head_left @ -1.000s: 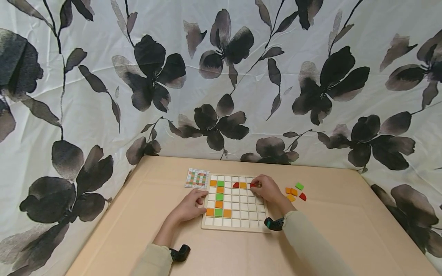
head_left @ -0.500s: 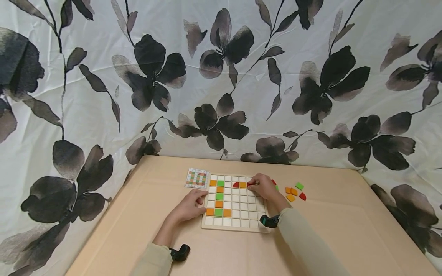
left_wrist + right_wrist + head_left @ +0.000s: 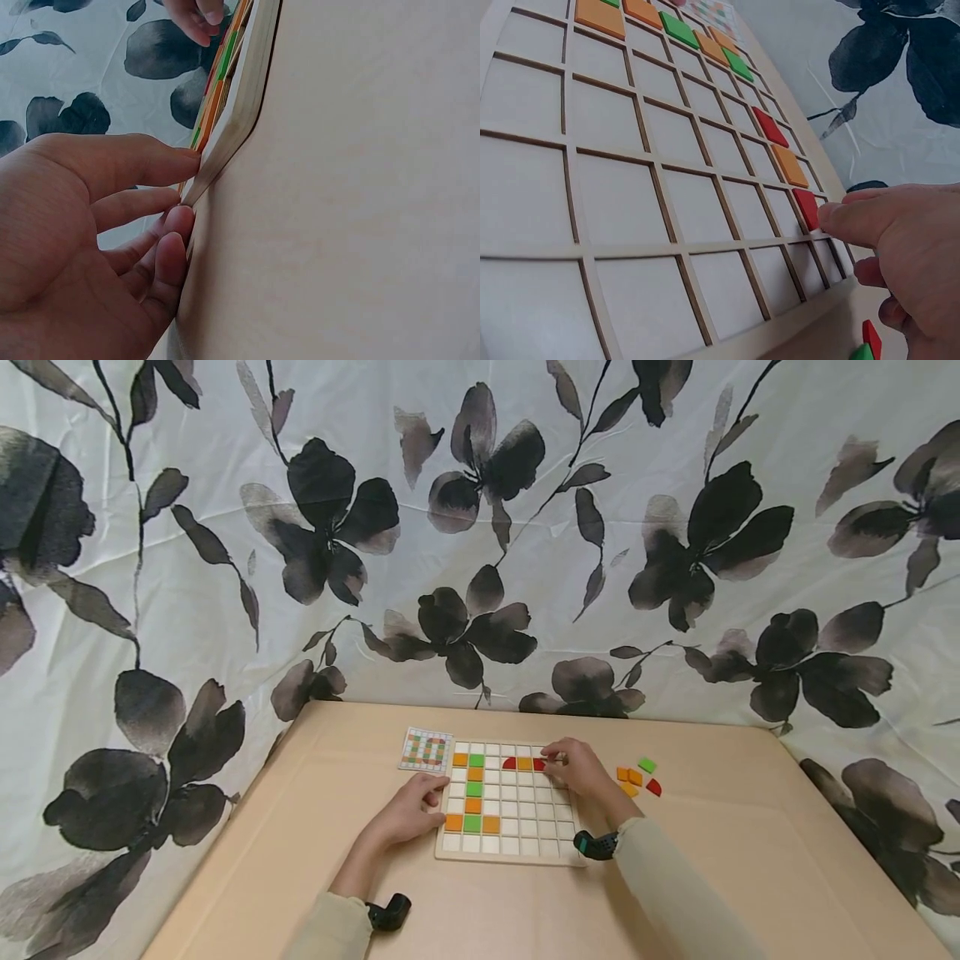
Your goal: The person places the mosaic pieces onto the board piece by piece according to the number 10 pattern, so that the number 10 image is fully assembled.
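My left hand [image 3: 405,810] touches the left edge of a white gridded board [image 3: 510,861], its fingertips against the rim in the left wrist view. Over the board's upper right, my right hand [image 3: 581,768] has a fingertip on a red tile [image 3: 806,208] lying in a cell. Beside that tile are an orange tile [image 3: 790,165] and another red tile [image 3: 770,126], which has a curved edge in the head view. Orange and green tiles [image 3: 474,789] fill several cells on the left side. Part of the red tile is hidden by my fingertip.
A small card [image 3: 425,749] with a coloured grid pattern lies at the board's upper left. Right of the board are loose orange tiles [image 3: 634,777], a green tile [image 3: 647,765] and a red piece [image 3: 654,787]. A floral cloth [image 3: 480,552] hangs behind the table.
The right hand carried the red tile left, beside the orange one, where it now lies in a cell. That hand has since shifted slightly right. The left hand stayed at the board's edge.
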{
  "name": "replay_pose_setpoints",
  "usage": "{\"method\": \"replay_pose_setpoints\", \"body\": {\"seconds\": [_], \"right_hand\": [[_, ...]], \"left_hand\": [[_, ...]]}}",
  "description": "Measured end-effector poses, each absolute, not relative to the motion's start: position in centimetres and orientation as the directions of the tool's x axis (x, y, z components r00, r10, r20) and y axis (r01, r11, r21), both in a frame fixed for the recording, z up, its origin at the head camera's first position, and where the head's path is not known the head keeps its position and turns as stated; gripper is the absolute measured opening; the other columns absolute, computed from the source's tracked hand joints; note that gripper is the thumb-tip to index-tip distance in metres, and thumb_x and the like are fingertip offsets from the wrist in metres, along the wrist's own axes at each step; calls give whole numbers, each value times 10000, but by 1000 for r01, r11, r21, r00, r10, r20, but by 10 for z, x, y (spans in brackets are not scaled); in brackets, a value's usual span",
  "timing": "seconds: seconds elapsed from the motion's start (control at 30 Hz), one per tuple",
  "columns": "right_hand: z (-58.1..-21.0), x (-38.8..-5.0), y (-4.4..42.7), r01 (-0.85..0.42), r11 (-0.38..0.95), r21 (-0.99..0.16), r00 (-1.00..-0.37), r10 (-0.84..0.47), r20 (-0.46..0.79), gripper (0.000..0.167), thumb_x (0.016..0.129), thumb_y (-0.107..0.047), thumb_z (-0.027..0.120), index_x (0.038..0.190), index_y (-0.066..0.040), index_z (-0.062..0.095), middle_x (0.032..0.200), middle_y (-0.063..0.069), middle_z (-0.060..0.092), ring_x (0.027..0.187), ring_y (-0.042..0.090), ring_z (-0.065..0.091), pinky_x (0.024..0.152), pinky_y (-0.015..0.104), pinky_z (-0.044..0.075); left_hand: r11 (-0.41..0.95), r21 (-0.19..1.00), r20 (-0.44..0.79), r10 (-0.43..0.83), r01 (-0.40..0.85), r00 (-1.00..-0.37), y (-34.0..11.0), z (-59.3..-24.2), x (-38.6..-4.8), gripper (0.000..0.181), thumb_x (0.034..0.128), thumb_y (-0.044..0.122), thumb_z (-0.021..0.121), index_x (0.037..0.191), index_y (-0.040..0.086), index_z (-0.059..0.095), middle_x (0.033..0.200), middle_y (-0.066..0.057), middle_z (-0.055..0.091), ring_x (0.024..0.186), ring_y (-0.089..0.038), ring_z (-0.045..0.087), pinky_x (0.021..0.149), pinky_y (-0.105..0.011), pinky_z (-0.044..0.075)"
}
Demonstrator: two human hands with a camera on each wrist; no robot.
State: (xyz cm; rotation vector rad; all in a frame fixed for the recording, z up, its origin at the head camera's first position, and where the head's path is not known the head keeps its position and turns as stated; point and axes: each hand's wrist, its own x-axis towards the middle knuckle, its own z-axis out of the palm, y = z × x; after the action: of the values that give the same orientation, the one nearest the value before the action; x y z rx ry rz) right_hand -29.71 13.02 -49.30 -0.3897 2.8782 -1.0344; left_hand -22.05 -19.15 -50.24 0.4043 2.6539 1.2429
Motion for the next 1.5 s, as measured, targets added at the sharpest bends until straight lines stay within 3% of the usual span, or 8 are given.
{"method": "replay_pose_setpoints", "body": {"seconds": [0.5,0.77,0.97,1.07,1.2,1.3,1.4,1.5], "right_hand": [[-485,-280,161,-222,776,-590,-973,-214,86,214,870,-116,700,1082,-105,721,1032,56,641,839,212,508,710,280,441],[-481,-263,186,-283,797,-533,-958,-256,126,222,844,-88,724,1063,-59,721,1016,87,650,693,159,453,588,245,389],[-485,-251,202,-258,807,-531,-965,-244,97,190,855,-89,711,1044,-64,721,1007,70,637,700,153,447,564,232,378],[-489,-247,209,-244,808,-537,-968,-237,84,179,862,-103,705,1037,-72,722,981,54,631,735,169,466,602,244,407],[-494,-240,218,-230,826,-515,-972,-224,75,161,857,-93,704,1015,-96,729,1064,99,646,875,233,556,765,337,517],[-496,-237,223,-189,832,-521,-979,-203,31,206,833,-34,697,1024,-101,732,1084,125,633,894,255,552,774,375,522],[-497,-235,228,-158,836,-526,-981,-193,-11,272,795,11,696,1036,-109,731,1041,87,634,878,224,513,742,324,497],[-498,-231,232,-156,828,-538,-980,-200,-23,295,779,22,702,1038,-118,726,1095,93,640,1009,280,536,860,393,527]], "left_hand": [[616,772,-57,311,156,-949,-192,-502,-222,591,815,48,724,1367,24,515,1072,-79,456,900,-163,443,683,-223,365],[614,770,-41,316,172,-948,-192,-504,-223,590,805,45,731,1357,16,523,1095,-87,461,896,-165,449,679,-224,371],[613,774,-52,308,157,-950,-192,-503,-223,590,805,44,732,1357,17,523,1101,-91,461,899,-166,449,686,-232,373],[612,777,-55,298,146,-953,-191,-503,-224,590,800,37,736,1352,18,530,1099,-91,463,898,-163,450,689,-235,374],[607,778,-40,305,161,-952,-192,-503,-224,590,793,24,734,1346,3,530,1100,-98,466,893,-162,450,687,-233,373],[604,779,-36,308,167,-951,-192,-503,-223,595,790,20,731,1349,0,527,1099,-97,467,892,-161,449,686,-229,373],[604,780,-38,309,165,-950,-192,-504,-223,599,790,20,731,1352,2,525,1093,-94,464,890,-161,448,683,-227,373],[606,778,-40,313,167,-949,-192,-504,-223,599,793,26,734,1354,5,523,1080,-91,459,888,-161,445,679,-226,370]]}}
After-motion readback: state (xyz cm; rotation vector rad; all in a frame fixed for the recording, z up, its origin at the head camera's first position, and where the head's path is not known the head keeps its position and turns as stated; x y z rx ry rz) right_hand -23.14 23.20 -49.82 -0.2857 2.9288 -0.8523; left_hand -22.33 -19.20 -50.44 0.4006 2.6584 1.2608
